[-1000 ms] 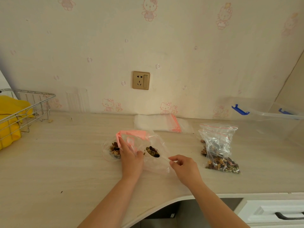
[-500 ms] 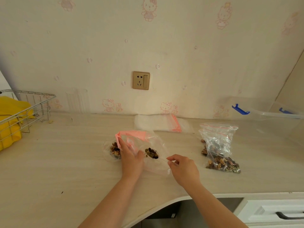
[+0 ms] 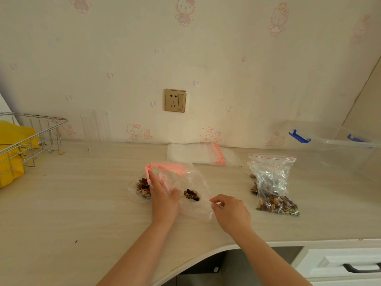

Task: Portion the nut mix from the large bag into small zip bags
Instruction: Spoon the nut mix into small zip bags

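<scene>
My left hand (image 3: 164,196) grips the pink-striped mouth of a small clear zip bag (image 3: 193,209) lying on the counter and holds it open. A small clump of nut mix (image 3: 191,195) sits inside the bag, seemingly in the bowl of a clear spoon. My right hand (image 3: 232,212) pinches the thin clear handle at the bag's right edge. Another small bag with nuts (image 3: 141,187) lies just left of my left hand, partly hidden by it. The large bag of nut mix (image 3: 272,186) stands to the right, its mouth open, untouched.
A stack of flat zip bags (image 3: 203,153) lies by the wall. A wire basket (image 3: 41,129) with yellow cloth is at far left, a clear glass (image 3: 94,126) behind it. A clear box with blue clips (image 3: 334,143) is at the right. The counter's curved edge (image 3: 206,254) is near me.
The clump of nuts has moved slightly lower inside the small bag. My right hand shifted a little toward the bag; my left hand has stayed in place.
</scene>
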